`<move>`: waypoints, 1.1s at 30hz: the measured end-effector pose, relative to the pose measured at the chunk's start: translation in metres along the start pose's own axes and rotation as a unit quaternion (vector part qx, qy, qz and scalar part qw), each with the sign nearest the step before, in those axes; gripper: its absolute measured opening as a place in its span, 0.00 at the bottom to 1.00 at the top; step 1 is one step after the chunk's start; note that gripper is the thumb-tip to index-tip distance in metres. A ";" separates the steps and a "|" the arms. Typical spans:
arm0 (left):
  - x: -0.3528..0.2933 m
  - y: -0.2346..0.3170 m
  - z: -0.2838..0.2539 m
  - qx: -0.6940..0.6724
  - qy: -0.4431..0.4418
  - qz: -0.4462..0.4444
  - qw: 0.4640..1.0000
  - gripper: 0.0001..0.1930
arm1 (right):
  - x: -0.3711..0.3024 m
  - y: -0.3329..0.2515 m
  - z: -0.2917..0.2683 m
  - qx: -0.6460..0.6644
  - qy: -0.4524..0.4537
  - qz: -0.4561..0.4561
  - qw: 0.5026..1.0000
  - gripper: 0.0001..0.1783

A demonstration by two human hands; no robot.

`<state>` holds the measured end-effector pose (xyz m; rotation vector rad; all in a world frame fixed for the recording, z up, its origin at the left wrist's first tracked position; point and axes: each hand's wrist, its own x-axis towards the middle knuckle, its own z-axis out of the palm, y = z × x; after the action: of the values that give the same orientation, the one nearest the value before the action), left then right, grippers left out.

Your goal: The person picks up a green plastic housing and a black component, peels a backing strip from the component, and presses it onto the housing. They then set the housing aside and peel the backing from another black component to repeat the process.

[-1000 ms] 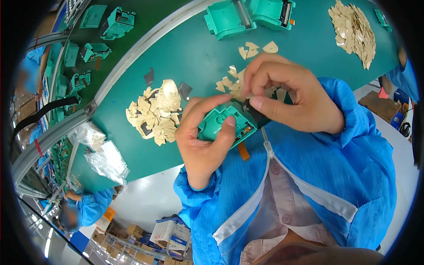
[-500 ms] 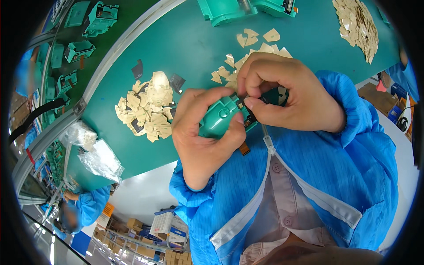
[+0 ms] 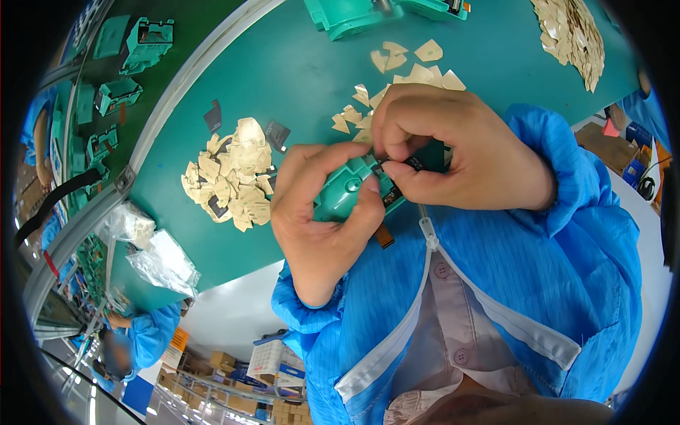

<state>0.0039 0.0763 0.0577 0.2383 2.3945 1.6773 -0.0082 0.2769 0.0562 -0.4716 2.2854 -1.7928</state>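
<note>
My left hand (image 3: 319, 219) is closed round a glossy green plastic housing (image 3: 343, 190), thumb and forefinger on its two sides. A brown flat ribbon cable (image 3: 384, 236) hangs from the housing's lower edge. At the housing's right end, my right hand (image 3: 460, 152) pinches a thin black sticker (image 3: 414, 163) with light print, partly covered by the fingers. Whether the sticker touches the housing cannot be told. Just beyond the hands lie loose cream backing-paper pieces (image 3: 419, 74). To the left is a pile of similar cream pieces (image 3: 230, 177) with black stickers (image 3: 277, 134) in and beside it.
More green housings (image 3: 347, 15) sit at the far edge of the green table (image 3: 304, 71). A large cream stack (image 3: 571, 42) lies far right. Clear plastic bags (image 3: 164, 262) rest at the left, by a metal frame rail (image 3: 185, 74). Beyond it stand further green housings (image 3: 147, 44).
My left hand and the housing have shifted slightly left. A little more of the black sticker's print shows beneath my right fingers, which stay pinched. The whole view has shifted slightly.
</note>
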 end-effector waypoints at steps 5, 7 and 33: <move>-0.002 0.003 -0.002 -0.008 -0.004 -0.011 1.000 0.16 | 0.002 -0.003 -0.002 -0.002 -0.021 -0.004 1.000 0.11; -0.001 0.003 -0.002 -0.012 -0.010 -0.015 1.000 0.17 | 0.003 -0.005 -0.004 -0.017 -0.043 0.006 0.999 0.14; 0.003 -0.005 -0.001 -0.076 -0.044 -0.051 0.995 0.15 | 0.007 0.002 -0.011 -0.012 -0.079 0.037 0.996 0.09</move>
<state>0.0008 0.0740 0.0528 0.1605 2.1644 1.7544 -0.0193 0.2851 0.0570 -0.5069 2.1904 -1.6348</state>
